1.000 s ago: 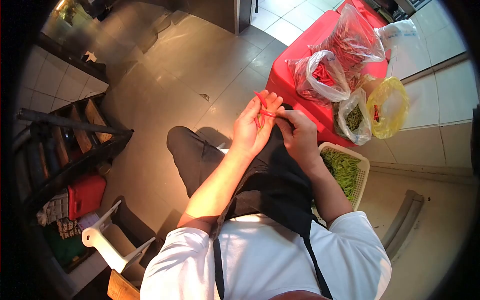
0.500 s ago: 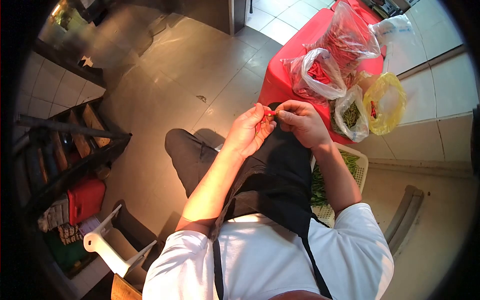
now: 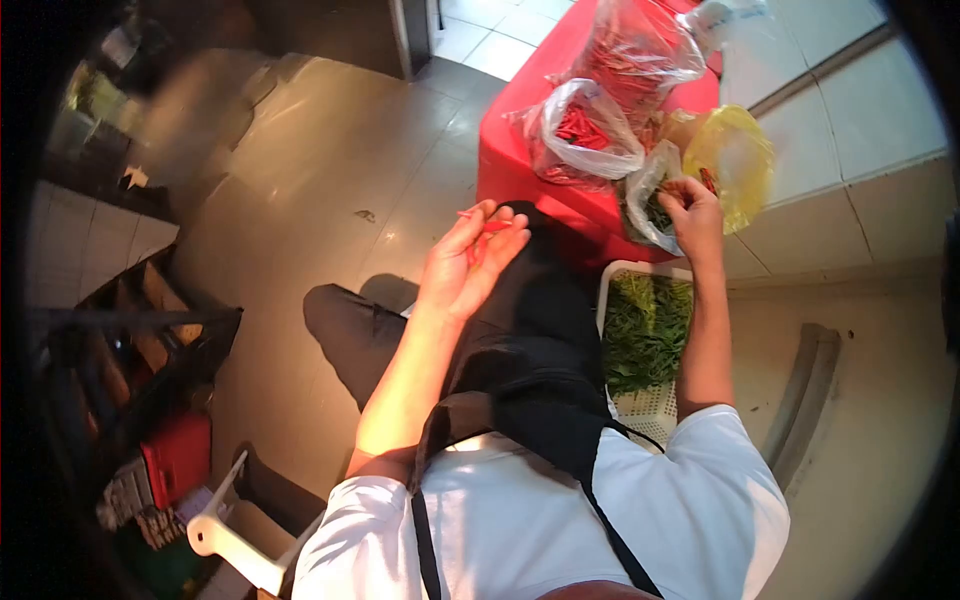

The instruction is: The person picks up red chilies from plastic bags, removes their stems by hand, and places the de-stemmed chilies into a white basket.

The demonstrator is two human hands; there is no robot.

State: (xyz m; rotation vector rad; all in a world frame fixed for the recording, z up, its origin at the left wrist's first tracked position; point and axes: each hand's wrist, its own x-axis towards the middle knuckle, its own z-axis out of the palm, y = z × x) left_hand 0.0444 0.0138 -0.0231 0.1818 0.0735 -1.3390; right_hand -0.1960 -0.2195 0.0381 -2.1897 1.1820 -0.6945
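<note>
My left hand (image 3: pixel 462 268) is turned palm up above my lap, with red chili peppers (image 3: pixel 494 226) resting in its half-curled fingers. My right hand (image 3: pixel 698 222) reaches to the mouth of a small clear plastic bag (image 3: pixel 638 212) holding green stems. Its thumb and fingertips are pinched together over the opening; whatever is between them is too small to make out. Just left of that bag stands a white plastic bag (image 3: pixel 612 160) of red chili peppers. A yellow plastic bag (image 3: pixel 757 180) with some red inside is close behind my right hand.
The bags stand on a red surface (image 3: pixel 505 150); a large clear bag (image 3: pixel 640 55) of red chilies is farther back. Beside my right leg is a white basket (image 3: pixel 645 402) of leafy greens (image 3: pixel 645 330). A white plastic chair (image 3: pixel 235 545) stands at lower left near a dark rack (image 3: pixel 140 340).
My hands have separated. The right one has moved from the chili at the left fingertips over to the bag of stems, while the left has opened somewhat around its peppers. The view has shifted.
</note>
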